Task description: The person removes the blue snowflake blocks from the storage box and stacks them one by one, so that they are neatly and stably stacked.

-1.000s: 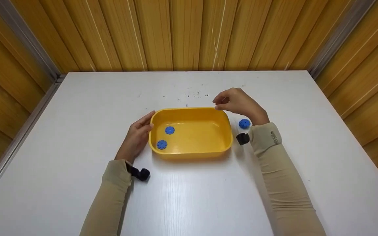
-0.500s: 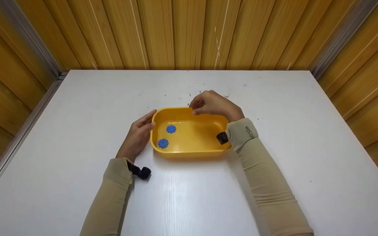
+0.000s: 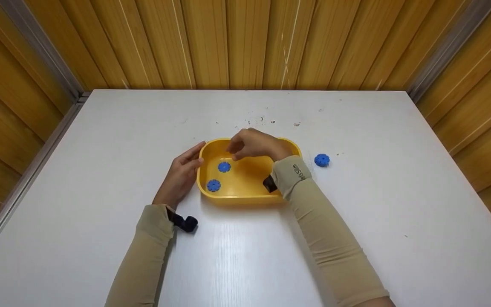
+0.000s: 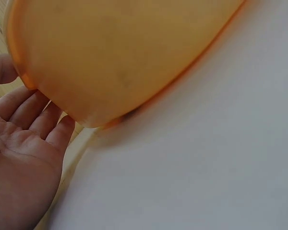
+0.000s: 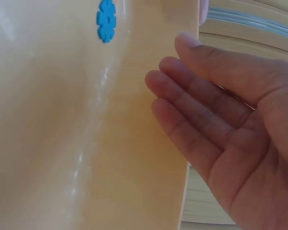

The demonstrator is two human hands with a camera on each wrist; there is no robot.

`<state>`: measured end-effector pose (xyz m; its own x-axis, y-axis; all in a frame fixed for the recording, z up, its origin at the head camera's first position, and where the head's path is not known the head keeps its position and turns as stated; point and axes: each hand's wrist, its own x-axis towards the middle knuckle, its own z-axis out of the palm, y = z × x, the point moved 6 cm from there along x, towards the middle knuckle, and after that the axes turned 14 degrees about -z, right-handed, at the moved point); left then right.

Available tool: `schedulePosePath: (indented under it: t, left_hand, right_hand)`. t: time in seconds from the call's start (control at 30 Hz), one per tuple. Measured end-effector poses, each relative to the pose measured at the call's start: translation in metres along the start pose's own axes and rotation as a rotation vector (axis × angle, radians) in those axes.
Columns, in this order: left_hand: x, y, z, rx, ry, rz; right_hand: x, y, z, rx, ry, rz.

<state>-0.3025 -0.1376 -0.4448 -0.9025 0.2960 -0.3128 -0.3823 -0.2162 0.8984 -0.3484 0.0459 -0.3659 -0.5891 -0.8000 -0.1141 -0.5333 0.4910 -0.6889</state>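
A yellow plastic tub (image 3: 241, 199) sits in the middle of the table in the head view. My left hand (image 3: 178, 179) grips its left end, thumb at the rim and fingers along the outer wall, as the left wrist view also shows. Inside lie two flat blue notched discs (image 3: 224, 166), one near the back and one in the front left corner. Over the tub's back half hovers my right hand (image 3: 254, 144), fingers loosely bent with nothing between them. In the right wrist view one blue disc (image 5: 106, 20) lies ahead of the fingertips.
To the right of the tub, a blue notched piece (image 3: 322, 160) rests on the white table (image 3: 399, 204). Small dark marks dot the tabletop behind the tub. Wood-patterned panels (image 3: 245, 42) stand along the back and both sides.
My right hand has moved left from the tub's back right corner to over its inside. The blue piece on the right, hidden by the arm half a second ago, shows again. My left hand stays put.
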Motion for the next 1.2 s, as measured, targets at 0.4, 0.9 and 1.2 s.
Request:
schedulePosePath:
  t: [0.4,0.9,1.2]
  left_hand:
    - [0.001,0.001,0.002,0.023,-0.007,0.003]
    - [0.0,0.0,0.0,0.012,-0.005,-0.005]
    - [0.0,0.0,-0.001,0.013,-0.017,0.017]
  right_hand:
    - [0.018,0.001,0.024,-0.054,-0.092,0.017]
    - [0.021,-0.006,0.036,-0.15,-0.112,0.097]
    - [0.023,-0.007,0.04,-0.222,-0.129,0.079]
